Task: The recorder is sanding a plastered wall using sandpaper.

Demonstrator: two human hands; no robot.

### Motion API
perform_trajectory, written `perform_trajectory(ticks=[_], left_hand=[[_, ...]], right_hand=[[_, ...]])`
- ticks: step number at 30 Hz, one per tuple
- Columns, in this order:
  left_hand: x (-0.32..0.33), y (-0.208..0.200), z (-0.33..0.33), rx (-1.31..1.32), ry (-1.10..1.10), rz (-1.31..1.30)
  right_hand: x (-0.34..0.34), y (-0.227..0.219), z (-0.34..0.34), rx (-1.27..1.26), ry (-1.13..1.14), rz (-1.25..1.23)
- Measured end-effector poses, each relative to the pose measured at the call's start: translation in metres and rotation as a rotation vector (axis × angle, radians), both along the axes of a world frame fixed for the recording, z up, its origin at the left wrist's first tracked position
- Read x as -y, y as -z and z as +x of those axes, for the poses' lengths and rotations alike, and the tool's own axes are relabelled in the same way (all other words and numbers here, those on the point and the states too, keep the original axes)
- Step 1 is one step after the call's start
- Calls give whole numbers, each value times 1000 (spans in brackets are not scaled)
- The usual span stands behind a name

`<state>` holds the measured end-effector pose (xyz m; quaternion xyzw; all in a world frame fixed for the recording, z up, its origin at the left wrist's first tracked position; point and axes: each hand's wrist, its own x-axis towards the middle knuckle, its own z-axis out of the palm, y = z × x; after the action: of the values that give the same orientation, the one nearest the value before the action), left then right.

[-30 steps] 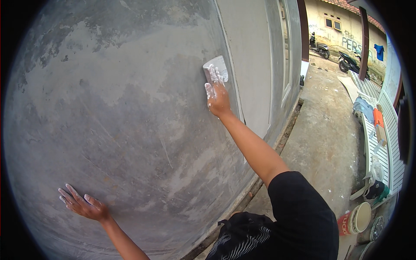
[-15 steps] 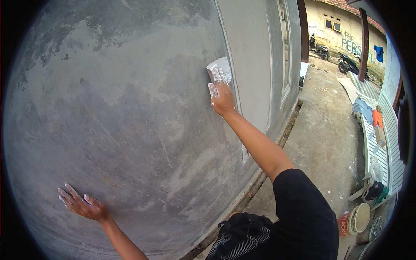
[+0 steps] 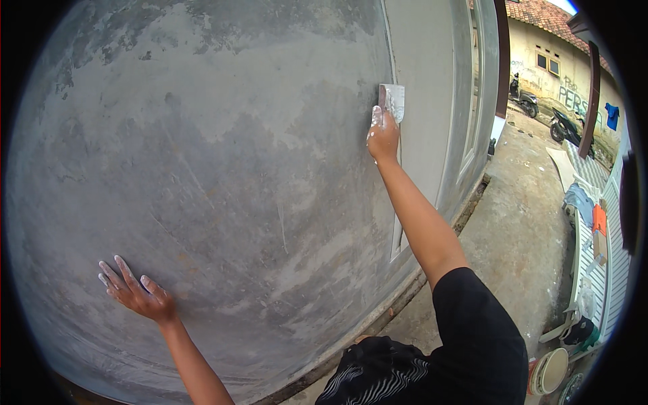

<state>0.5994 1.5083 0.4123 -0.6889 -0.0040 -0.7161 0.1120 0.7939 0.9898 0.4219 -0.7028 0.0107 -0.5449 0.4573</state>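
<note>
Since a moment ago, the right hand [image 3: 384, 140] has brought the flat scraper [image 3: 394, 102] onto the edge of the pale panel [image 3: 425, 101], with its blade now more upright. Its fingers are clamped on this white-smeared tool. The left hand [image 3: 143, 295], fingers apart, rests against the grey wall [image 3: 223, 169]. Farther, one bucket [image 3: 538, 376] stands near a slatted white bench [image 3: 613, 277]; beyond is a dark motorcycle [image 3: 565, 126].
</note>
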Motion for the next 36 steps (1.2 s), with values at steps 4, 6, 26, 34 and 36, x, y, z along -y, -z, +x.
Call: perform_trajectory(ticks=[4, 6, 26, 34, 36], left_hand=[[3, -1, 1, 2, 4, -12], [5, -1, 1, -4, 10, -13], [1, 0, 0, -1, -3, -15], [0, 0, 1, -9, -15, -15], [1, 0, 3, -3, -13, -9]], right_hand=[[-7, 9, 2, 159, 24, -200], [-1, 6, 9, 354, 106, -181], [5, -8, 27, 44, -87, 370], [18, 18, 23, 56, 59, 160], [16, 21, 16, -12, 73, 133]])
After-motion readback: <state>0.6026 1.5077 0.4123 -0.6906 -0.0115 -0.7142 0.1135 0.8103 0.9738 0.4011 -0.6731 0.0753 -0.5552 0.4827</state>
